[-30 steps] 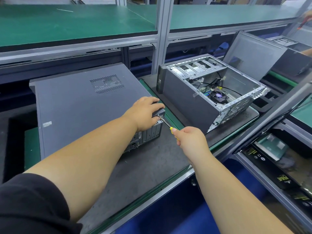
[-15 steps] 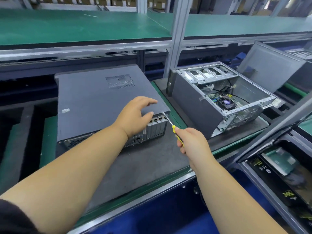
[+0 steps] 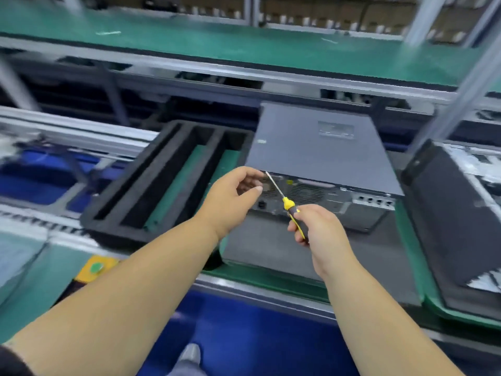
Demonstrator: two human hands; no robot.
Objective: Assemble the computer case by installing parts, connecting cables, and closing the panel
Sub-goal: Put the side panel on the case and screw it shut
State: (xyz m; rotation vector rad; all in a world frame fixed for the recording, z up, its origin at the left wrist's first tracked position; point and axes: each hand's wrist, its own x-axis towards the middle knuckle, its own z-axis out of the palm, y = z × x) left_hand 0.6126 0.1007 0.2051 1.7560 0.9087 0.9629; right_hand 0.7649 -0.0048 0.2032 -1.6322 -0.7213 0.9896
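Observation:
A closed grey computer case [image 3: 320, 156] lies flat on a dark mat [image 3: 271, 248], its rear ports facing me. My right hand [image 3: 320, 226] grips a yellow-and-black screwdriver [image 3: 282, 198], whose tip points up and left toward the case's near left corner. My left hand [image 3: 233, 196] hovers just left of that corner with loosely curled fingers and holds nothing. The picture is blurred by motion.
A black foam tray [image 3: 162, 180] with long slots lies left of the case. A second, open case [image 3: 455, 213] stands at the right edge. A green shelf [image 3: 217, 42] runs overhead on metal posts. A yellow box with a green button [image 3: 95, 268] sits at the bench's front edge.
The view has swung left. My left hand has come off the case's right rear corner and now hovers by the left corner. The screwdriver has moved there with my right hand.

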